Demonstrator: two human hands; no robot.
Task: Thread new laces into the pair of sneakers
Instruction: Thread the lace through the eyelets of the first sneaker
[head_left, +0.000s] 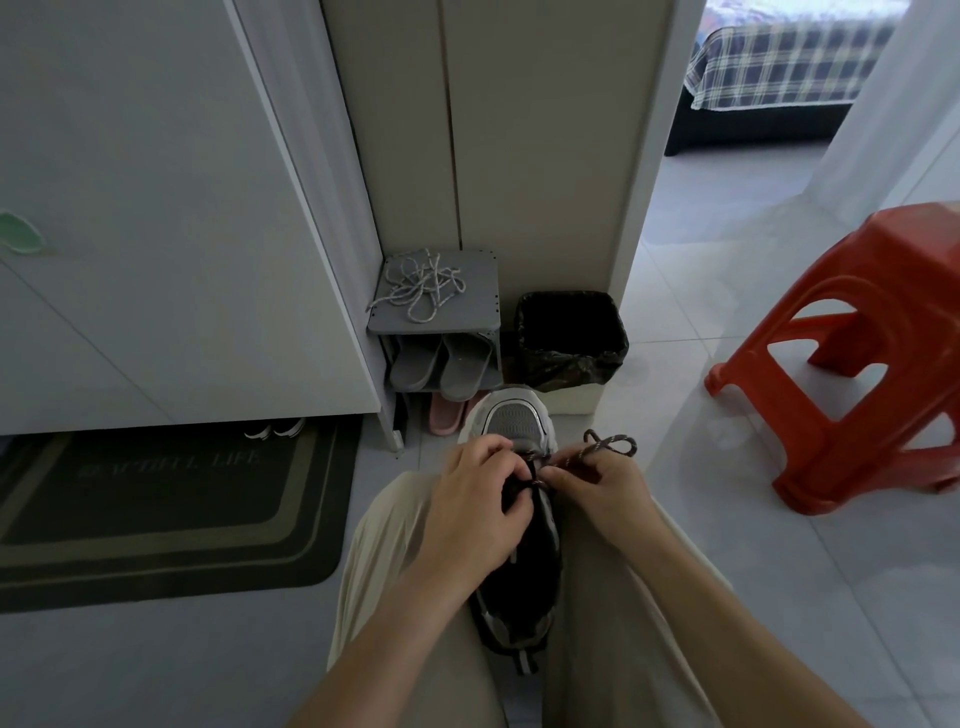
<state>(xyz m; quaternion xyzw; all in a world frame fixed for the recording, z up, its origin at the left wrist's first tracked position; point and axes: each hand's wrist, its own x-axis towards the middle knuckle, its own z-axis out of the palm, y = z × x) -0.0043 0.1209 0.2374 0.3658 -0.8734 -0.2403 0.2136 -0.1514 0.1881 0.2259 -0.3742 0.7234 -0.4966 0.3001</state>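
Grey-and-black sneaker (514, 423) lying between the person's knees at 6 o'clock, toe toward 12. The left hand (475, 504) curls its fingers round the upper at the eyelets. The right hand (605, 491) pinches the dark speckled lace (610, 446), whose loop stands free at 1 o'clock. Pale laces (418, 286) lie tangled atop the grey shoe rack (483, 270) at 12 o'clock, with the lined bin (571, 364) just beside it and a red stool (857, 291) at 3 o'clock.

The pale tiled floor (779, 597) has a dark mat (156, 519) at the left and a red stool (883, 291) at the right. A grey rack (439, 328) and a bin (571, 366) stand against the wall (545, 156). A bed (789, 57) shows beyond.
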